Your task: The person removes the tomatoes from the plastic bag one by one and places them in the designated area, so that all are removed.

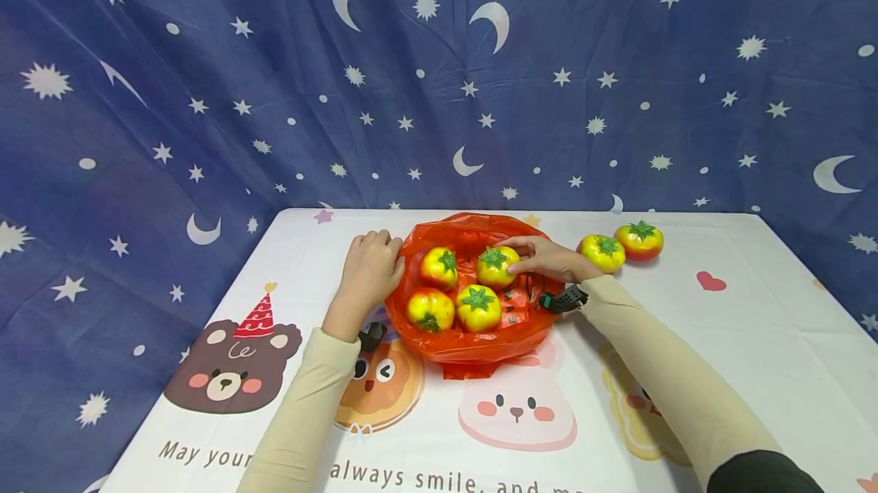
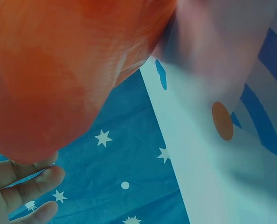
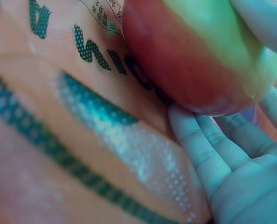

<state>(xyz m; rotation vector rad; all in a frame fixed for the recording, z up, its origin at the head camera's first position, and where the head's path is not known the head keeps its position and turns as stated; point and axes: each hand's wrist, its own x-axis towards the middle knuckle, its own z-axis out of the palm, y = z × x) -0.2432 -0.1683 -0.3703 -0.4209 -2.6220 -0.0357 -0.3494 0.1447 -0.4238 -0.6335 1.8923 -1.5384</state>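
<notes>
Mid-frame: right hand [image 1: 545,257] grips tomato [image 1: 492,270]; left hand [image 1: 370,268] pinches red plastic bag [image 1: 473,352] by rim. Best release low, mouth wide.

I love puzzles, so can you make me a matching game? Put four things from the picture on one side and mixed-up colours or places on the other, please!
Things:
1. bag
2. curtain
3. left hand
4. right hand

Colours or places:
A. holding a tomato over or in the bag
B. red
C. at the bag's left edge
D. blue with a moon-and-star pattern

Right pairs: 1-B, 2-D, 3-C, 4-A
</notes>
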